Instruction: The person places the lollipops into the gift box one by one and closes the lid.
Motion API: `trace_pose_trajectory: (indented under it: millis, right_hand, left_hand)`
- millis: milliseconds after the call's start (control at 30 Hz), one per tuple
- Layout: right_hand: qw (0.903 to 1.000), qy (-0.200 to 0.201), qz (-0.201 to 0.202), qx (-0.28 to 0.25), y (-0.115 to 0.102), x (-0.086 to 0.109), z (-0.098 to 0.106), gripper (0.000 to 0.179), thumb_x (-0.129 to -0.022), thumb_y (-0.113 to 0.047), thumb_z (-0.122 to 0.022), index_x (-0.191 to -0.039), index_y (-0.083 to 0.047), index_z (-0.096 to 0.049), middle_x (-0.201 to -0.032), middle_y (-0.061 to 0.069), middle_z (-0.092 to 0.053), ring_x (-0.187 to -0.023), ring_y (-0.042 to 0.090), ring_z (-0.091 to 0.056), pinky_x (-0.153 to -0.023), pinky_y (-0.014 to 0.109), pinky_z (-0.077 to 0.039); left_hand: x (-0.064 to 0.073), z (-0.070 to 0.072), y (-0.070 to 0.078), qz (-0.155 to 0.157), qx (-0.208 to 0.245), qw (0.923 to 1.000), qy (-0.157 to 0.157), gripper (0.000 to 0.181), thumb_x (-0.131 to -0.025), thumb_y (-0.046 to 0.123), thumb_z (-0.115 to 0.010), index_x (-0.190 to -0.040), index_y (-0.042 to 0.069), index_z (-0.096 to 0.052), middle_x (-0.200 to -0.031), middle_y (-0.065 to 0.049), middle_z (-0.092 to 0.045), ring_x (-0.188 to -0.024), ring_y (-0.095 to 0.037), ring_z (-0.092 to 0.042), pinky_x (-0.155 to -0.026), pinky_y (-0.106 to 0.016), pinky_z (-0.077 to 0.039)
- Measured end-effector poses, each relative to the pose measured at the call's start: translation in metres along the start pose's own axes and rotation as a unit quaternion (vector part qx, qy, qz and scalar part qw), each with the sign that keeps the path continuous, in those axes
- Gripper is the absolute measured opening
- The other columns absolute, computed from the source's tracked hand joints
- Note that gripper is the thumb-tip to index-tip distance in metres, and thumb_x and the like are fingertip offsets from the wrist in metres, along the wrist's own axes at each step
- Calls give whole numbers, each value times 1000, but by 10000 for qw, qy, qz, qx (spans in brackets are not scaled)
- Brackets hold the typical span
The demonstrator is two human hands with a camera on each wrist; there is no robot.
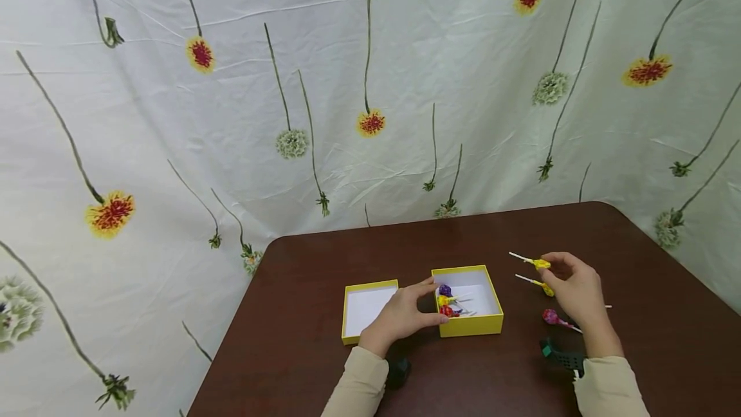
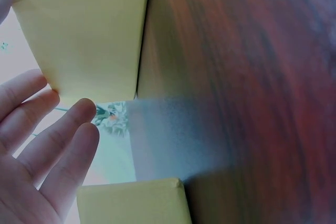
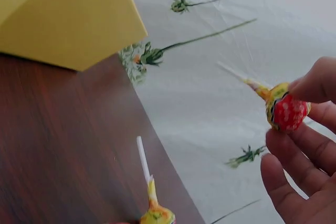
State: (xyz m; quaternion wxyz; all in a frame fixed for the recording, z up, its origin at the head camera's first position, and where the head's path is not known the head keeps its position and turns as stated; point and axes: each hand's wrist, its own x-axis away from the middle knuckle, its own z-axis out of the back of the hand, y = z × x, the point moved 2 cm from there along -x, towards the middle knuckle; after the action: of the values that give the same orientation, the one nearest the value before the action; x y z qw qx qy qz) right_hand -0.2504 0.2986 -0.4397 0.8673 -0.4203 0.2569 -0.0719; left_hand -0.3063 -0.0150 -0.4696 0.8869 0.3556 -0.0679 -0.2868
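Observation:
My left hand holds the left side of an open yellow box, its thumb at the near corner and its fingers at the far one. Inside lie several wrapped lollipops: a purple one, a yellow one and a red one. To the right of the box, my right hand pinches the wrapped head of a yellow and red lollipop between thumb and fingertips, above the table. Its white stick points left. Below it another yellow lollipop lies on the table, and nearer me a pink lollipop.
A shallow yellow box lid with a white inside lies left of the box. A white stick shows beside my right wrist, its other end hidden. The brown table ends at a flower-patterned cloth behind.

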Motion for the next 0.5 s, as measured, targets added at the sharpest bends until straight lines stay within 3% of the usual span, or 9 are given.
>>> trace_pose_trajectory:
  millis: [67, 133, 267, 500]
  right_hand:
    - [10000, -36, 4, -81, -3, 0, -1, 23, -93, -7, -68, -115, 1, -68, -110, 25, -70, -75, -6, -52, -58, 10, -47]
    - [9998, -120, -29, -137, -5, 1, -3, 23, -95, -9, -67, -116, 0, -68, -113, 25, -69, -72, -5, -49, -55, 15, -47]
    - [9995, -284, 91, -129, -12, 0, -8, 26, -96, -10, -66, -120, -1, -68, -116, 24, -69, -76, -1, -52, -57, 17, -49]
    - [9952, -569, 596, -535, -32, -2, -20, 23, -93, -5, -68, -115, -1, -68, -107, 20, -71, -78, -6, -57, -64, 14, -52]
  left_hand:
    - [0, 0, 1, 33, 8, 10000, -20, 73, -86, 45, -78, -147, 14, -53, -158, -2, -43, -145, -29, -43, -114, -51, -40]
    - [1, 0, 1, 68, 21, 10000, -38, 74, -85, 45, -78, -147, 14, -52, -158, -1, -42, -145, -29, -43, -115, -51, -40]
    - [2, -1, 3, 93, 39, 9999, -39, 74, -85, 44, -78, -147, 14, -53, -158, 0, -43, -145, -29, -43, -114, -51, -40]
    - [2, 1, 2, 110, 45, 9999, -9, 74, -85, 45, -78, -147, 15, -52, -158, 1, -43, -145, -28, -43, -115, -51, -40]
